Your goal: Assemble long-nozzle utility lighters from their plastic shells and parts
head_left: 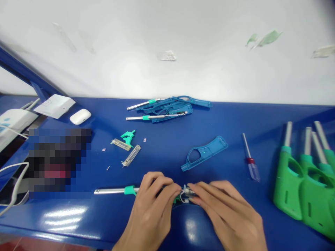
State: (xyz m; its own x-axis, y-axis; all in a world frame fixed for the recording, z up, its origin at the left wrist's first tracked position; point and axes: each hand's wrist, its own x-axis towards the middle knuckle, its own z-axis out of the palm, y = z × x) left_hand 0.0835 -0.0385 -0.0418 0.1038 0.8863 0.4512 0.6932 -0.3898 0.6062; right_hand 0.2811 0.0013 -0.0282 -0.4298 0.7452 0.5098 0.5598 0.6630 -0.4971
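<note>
Near the front of the blue table, my left hand [154, 205] is closed round the body of a lighter, whose metal tube [110, 191] and green collar [129, 190] stick out to the left. My right hand [227, 209] pinches a small clear and metal part [188, 191] at the lighter's right end. White wires and a bit of green show between the fingertips; the rest of the body is hidden. Behind my hands lies a blue handle shell [209, 152] with a finger loop.
Two clear tanks [131, 155] and a green trigger [128, 136] lie left of centre. Blue shells [193, 101] and metal tubes [136, 118] lie by the wall. A screwdriver [252, 167] and green lighters [289, 188] are right; a white case [80, 116] is left.
</note>
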